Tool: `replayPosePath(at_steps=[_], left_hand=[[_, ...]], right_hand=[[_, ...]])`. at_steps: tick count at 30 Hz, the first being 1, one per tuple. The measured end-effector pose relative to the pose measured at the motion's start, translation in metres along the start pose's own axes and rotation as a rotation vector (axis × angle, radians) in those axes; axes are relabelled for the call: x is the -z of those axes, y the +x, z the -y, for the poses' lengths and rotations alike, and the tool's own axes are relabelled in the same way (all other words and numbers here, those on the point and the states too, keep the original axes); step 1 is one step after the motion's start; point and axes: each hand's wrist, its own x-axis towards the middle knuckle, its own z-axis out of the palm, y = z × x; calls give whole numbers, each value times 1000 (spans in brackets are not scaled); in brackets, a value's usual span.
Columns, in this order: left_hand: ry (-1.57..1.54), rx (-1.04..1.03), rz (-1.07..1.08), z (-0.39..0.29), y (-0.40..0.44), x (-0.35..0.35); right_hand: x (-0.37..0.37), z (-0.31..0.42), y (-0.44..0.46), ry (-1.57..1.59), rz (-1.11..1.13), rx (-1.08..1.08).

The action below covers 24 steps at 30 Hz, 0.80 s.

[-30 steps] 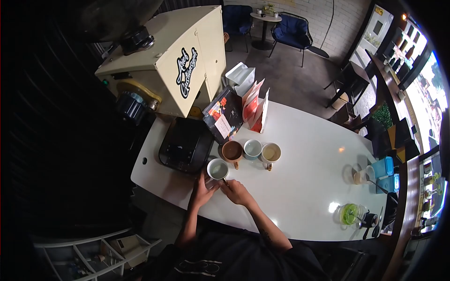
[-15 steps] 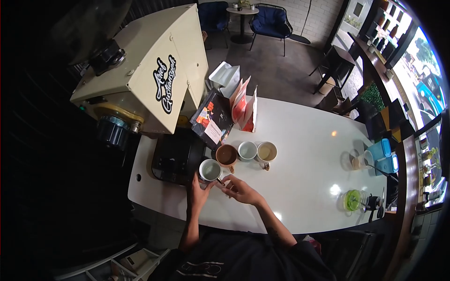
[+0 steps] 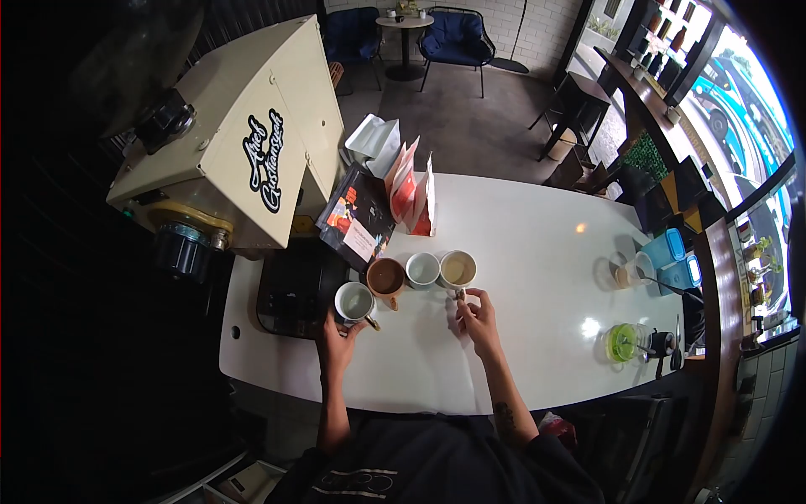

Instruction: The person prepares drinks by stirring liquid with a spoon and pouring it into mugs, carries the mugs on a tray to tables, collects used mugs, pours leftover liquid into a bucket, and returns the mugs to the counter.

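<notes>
My left hand (image 3: 339, 343) is closed around the near lower side of a white mug (image 3: 355, 301), whose handle points toward the lower right. With its fingertips, my right hand (image 3: 478, 321) pinches the handle of a cream mug (image 3: 458, 268) at the right end of the row. Between these two stand a brown mug (image 3: 385, 277) and a white cup (image 3: 422, 270), touched by neither hand. All of them are upright on the white table (image 3: 537, 252). The fingers of my left hand are partly hidden behind the mug.
A black box-shaped device (image 3: 298, 290) sits left of the mugs, below a large cream machine (image 3: 227, 143). Behind the mugs are a dark printed box (image 3: 357, 214) and red-and-white pouches (image 3: 413, 197). At the right are blue-lidded containers (image 3: 667, 252) and a green container (image 3: 622, 343).
My right hand has left the white mug's handle and moved right to the cream mug's handle. My left hand stays at the white mug. The whole view has shifted slightly.
</notes>
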Motion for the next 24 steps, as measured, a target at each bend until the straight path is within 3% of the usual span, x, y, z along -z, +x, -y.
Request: replayPosePath(at_steps=[5, 9, 13, 21, 24], left_hand=[[82, -22, 18, 10, 1, 0], [-62, -33, 36, 12, -5, 0], [-433, -90, 84, -3, -13, 7], [-547, -111, -213, -48, -24, 21], [-558, -197, -163, -69, -30, 17]], right_hand=[[-10, 10, -1, 89, 44, -29], [4, 7, 0, 67, 35, -31], [40, 6, -6, 40, -82, 43], [125, -18, -45, -46, -350, 133], [141, -19, -67, 69, -491, 104]])
